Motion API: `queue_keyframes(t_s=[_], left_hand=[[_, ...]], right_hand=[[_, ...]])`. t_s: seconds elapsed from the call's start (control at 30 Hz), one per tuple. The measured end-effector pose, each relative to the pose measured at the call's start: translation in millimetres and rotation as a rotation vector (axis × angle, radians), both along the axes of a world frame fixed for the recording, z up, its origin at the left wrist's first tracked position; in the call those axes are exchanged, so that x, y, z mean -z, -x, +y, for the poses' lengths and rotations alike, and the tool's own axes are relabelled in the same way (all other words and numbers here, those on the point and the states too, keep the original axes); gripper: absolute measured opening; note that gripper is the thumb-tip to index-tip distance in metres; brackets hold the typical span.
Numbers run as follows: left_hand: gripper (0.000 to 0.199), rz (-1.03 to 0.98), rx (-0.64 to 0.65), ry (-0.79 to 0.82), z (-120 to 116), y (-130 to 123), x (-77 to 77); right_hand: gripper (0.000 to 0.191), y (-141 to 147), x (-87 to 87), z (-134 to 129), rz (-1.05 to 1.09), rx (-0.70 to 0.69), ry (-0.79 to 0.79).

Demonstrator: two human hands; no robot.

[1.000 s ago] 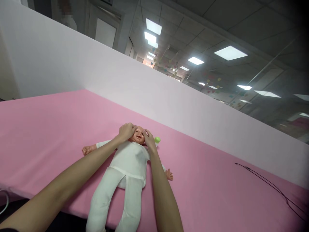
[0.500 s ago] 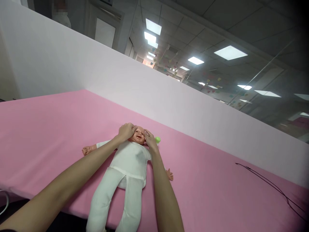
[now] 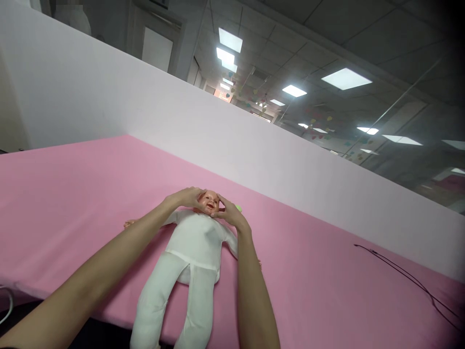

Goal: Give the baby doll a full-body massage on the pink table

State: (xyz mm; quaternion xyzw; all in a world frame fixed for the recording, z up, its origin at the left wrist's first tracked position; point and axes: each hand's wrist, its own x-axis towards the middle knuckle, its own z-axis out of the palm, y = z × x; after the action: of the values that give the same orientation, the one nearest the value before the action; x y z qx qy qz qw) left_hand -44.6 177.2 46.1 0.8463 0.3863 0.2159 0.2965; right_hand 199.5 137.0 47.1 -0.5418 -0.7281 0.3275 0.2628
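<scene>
A baby doll [image 3: 196, 237] in a white top and white trousers lies on its back on the pink-covered table [image 3: 312, 276]. My left hand [image 3: 191, 198] cups the left side of its head, and my right hand [image 3: 228, 212] cups the other side. The fingers curve round the temples while the thumbs reach down toward the cheeks and chin. The doll's face shows between my hands. Its arms stretch out sideways, partly covered by my forearms. Just behind my right hand a small bright green thing [image 3: 239, 208] peeks out, mostly hidden.
A white partition [image 3: 232, 140] runs along the table's far side. On the right, a thin black cable [image 3: 399, 271] lies on the pink cover. A white cable [image 3: 9, 305] hangs by the lower left edge. Beyond the partition a person in white [image 3: 74, 19] is partly visible.
My thumbs have moved down from the doll's forehead and temples toward its cheeks and chin. My right wrist has shifted right, covering more of the green thing. The person beyond the partition has moved left.
</scene>
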Motion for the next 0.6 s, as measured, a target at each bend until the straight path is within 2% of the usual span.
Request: queue_keyframes(t_s=[0.2,0.4,0.6], left_hand=[[0.048,0.005,0.032,0.064,3.7,3.5,-2.7],[0.058,-0.011,0.042,0.019,-4.1,1.3,-3.5],[0.049,0.009,0.016,0.045,1.6,3.1,-0.4]], right_hand=[[0.076,-3.8,-3.8,-3.4,0.064,0.030,0.084],[0.095,4.3,-2.5,-4.1,-0.115,0.058,0.005],[0.074,-0.8,1.1,-1.4,-0.032,0.021,0.019]])
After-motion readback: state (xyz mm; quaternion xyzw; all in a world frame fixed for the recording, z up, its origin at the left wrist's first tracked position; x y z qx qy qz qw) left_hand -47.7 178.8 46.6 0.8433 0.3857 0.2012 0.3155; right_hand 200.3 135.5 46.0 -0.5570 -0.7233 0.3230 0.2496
